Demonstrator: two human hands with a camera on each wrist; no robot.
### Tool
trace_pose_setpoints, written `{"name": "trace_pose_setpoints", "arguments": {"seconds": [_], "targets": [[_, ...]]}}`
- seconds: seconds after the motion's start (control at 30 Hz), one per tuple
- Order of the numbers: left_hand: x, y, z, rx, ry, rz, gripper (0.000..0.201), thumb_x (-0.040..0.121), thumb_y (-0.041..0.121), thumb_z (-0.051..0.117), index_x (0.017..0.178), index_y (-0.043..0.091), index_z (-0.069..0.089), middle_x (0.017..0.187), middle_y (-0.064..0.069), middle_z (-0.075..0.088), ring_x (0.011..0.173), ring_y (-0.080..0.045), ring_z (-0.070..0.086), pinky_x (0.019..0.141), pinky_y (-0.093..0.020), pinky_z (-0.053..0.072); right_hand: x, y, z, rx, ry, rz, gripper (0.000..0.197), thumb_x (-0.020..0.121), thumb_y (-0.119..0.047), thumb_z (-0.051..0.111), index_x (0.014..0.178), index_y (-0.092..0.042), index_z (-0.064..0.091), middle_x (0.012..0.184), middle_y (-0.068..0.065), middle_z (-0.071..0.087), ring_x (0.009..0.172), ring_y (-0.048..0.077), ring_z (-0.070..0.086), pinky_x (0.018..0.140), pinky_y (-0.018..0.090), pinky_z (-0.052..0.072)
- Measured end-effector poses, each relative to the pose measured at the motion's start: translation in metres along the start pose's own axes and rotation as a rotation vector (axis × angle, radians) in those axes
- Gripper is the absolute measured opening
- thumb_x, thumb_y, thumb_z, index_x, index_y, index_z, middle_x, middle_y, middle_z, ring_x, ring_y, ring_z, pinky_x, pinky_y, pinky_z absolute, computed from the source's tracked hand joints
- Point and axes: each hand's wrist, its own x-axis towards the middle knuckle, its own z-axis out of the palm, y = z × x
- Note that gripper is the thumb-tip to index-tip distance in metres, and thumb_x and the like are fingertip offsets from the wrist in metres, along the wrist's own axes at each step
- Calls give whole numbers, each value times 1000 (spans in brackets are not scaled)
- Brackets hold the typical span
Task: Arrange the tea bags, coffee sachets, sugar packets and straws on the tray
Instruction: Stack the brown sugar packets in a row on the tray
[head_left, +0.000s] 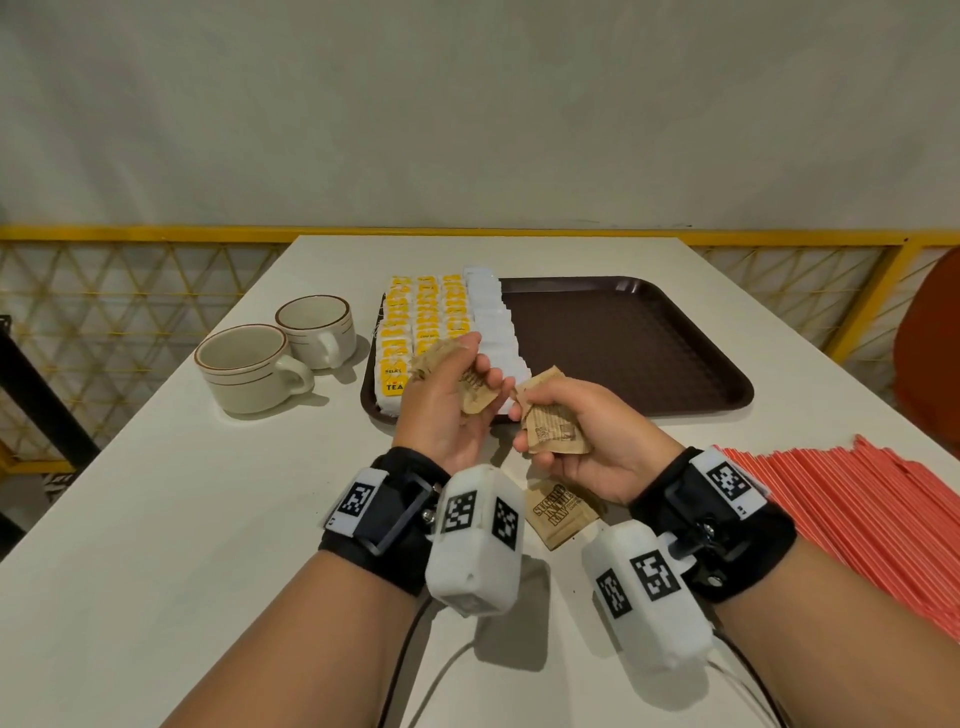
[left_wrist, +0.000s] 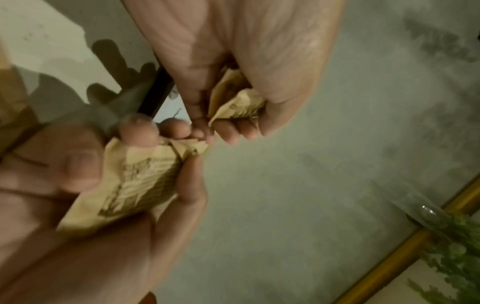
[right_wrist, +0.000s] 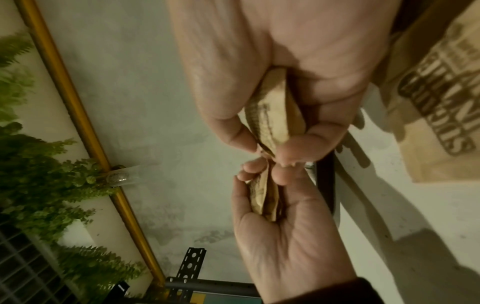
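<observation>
1. On the dark brown textured plastic tray (head_left: 623, 343), the left end is already filled: three columns of yellow-and-white paper tea bags (head_left: 423, 322) run from the near rim to the far rim, and just beside them on the right lies a column of overlapping plain white sachets (head_left: 493, 322). I take this part as done; the tray's right half is bare.
2. The brown paper sugar packets are the step in hand. The left hand (head_left: 447, 410) curls its fingers round a small bunch of them (head_left: 475, 389); the right hand (head_left: 587, 436) grips another crumpled bunch (head_left: 553, 428). Both are held above the table, just short of the tray's near rim.
3. One more brown sugar packet (head_left: 558, 512) lies flat on the white table (head_left: 208, 519) between the wrists, its long axis running diagonally, from near left to far right.
4. The held packets are tilted and bunched; their long edges point roughly towards the tray.
5. The coral-red paper straws (head_left: 857, 509) lie well apart on the table at the right, untouched, their long axes running diagonally from far left to near right.
6. Two cream ceramic cups (head_left: 280, 353) stand left of the tray.
</observation>
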Motion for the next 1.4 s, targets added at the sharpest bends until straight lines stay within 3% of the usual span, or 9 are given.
{"name": "trace_pose_setpoints", "arguments": {"seconds": [0.1,0.23,0.37,0.5,0.7,0.93,1.2,1.3,1.4], "targets": [[3,8,-10,112,-19,-88,6,88,4,60,90,11,62,69,-5,61,59,-14,59,62,-29,57,-3,-4,1,174,-33,2,17,94,-5,38,102,-6,53,82,14,61,63,22,61,46,24,49],[5,9,-15,267,-57,-172,12,85,0,65,91,9,61,69,-7,64,60,-15,61,58,-26,56,0,-5,-4,204,-58,-83,27,94,4,47,118,-9,50,96,18,62,72,25,65,58,30,57],[4,4,-14,413,-125,-140,11,83,9,70,87,12,61,70,-6,60,63,-14,61,64,-25,55,1,-3,-10,15,38,-161,28,87,-3,63,114,-8,61,91,10,71,72,17,68,52,21,53],[3,1,-12,455,-163,-133,21,76,11,75,92,13,61,86,-11,65,81,-21,65,72,-29,56,1,-2,-12,-28,92,-183,25,86,-6,66,110,-1,65,90,16,72,70,19,68,43,16,41],[-2,-3,-11,483,-231,-135,49,64,8,83,107,2,61,98,-20,67,89,-31,66,79,-39,57,2,-2,-11,-27,70,-150,22,85,-21,67,103,-7,70,87,3,74,68,11,66,49,17,48],[2,-2,-11,435,-155,-111,20,81,-2,68,94,9,58,103,-20,68,90,-31,68,74,-37,58,2,-6,-7,129,45,-72,41,94,-49,47,100,-11,63,87,9,72,73,21,68,55,29,55],[7,8,-15,276,-51,-111,13,85,3,65,88,14,58,87,-9,71,78,-20,70,64,-28,56,3,-8,-14,149,99,-171,27,88,-29,62,101,-5,65,84,9,63,97,28,67,79,38,59],[7,8,-16,252,-42,-131,13,84,5,67,91,14,61,85,-8,72,75,-19,69,60,-28,56,1,-6,-12,60,23,-164,31,82,-11,68,111,-2,65,99,13,71,83,19,69,69,26,59],[4,5,-14,260,-52,-138,11,85,5,66,89,13,60,77,-7,68,67,-16,66,59,-25,56,1,-3,-10,-22,83,-206,30,83,-4,69,112,2,64,88,11,66,66,11,59,52,19,52]]}}
